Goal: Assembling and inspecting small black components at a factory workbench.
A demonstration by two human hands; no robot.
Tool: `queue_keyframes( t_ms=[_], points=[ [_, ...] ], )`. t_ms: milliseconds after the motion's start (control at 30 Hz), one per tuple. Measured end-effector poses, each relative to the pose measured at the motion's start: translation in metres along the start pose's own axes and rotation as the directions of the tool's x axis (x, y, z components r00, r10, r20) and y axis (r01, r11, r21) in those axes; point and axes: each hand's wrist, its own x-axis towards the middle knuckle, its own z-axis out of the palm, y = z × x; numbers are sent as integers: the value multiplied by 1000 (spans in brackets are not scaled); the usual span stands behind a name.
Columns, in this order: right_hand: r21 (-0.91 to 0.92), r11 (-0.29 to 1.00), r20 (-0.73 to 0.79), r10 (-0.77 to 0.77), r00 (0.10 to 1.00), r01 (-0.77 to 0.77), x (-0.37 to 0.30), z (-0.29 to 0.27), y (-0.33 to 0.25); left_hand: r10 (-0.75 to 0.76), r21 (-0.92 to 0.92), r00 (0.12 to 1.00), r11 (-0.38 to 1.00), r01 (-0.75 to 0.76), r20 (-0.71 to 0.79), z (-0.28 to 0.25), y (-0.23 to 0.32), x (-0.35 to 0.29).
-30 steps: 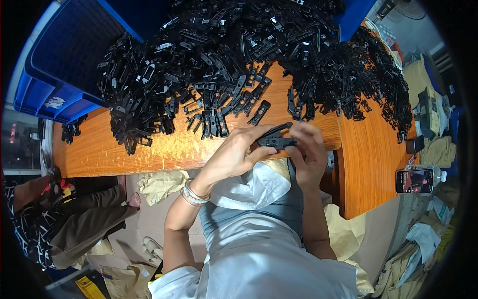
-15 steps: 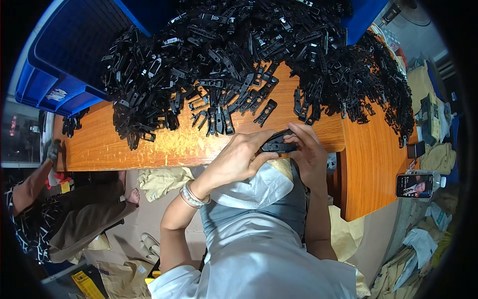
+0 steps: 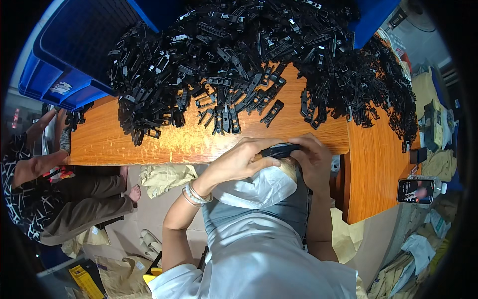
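Note:
My left hand (image 3: 244,159) and my right hand (image 3: 312,158) meet at the near edge of the wooden table (image 3: 149,142), both gripping a stack of black plastic clips (image 3: 280,149) between them. A large heap of the same black clips (image 3: 249,55) covers the far half of the table. A few loose clips (image 3: 224,117) lie just beyond my hands. My left wrist wears several light bracelets (image 3: 193,194).
A blue crate (image 3: 59,74) sits at the table's far left and another blue bin (image 3: 373,17) at the far right. A phone (image 3: 416,191) lies on the right table wing. Another person (image 3: 45,189) sits at the left. Cloth bags lie on the floor.
My hands and the clip stack have drawn back from over the table to its near edge, closer to my body.

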Motion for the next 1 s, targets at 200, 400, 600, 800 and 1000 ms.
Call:
queue_keyframes(
  t_ms=[200, 400, 600, 800, 1000],
  points=[
    [-176, 984, 264, 67, 962, -20, -10, 6, 7, 53, 587, 866, 756, 290, -497, -50, -26, 1],
    [-83, 996, 127, 35, 991, -24, -12, 0, 19, 88, 785, 891, 517, 341, -446, -90, -62, 0],
    [-679, 732, -363, -265, 893, -59, 17, -21, 24, 2, 648, 823, 617, 446, -569, -89, -40, -5],
    [-787, 616, -240, -343, 908, 24, 15, -22, 37, -103, -44, 528, 991, 125, -843, -107, -60, -29],
    [-700, 702, -77, -257, 963, 131, 12, -14, 32, -125, -168, 449, 984, -55, -885, -100, -53, -37]
  ],
)
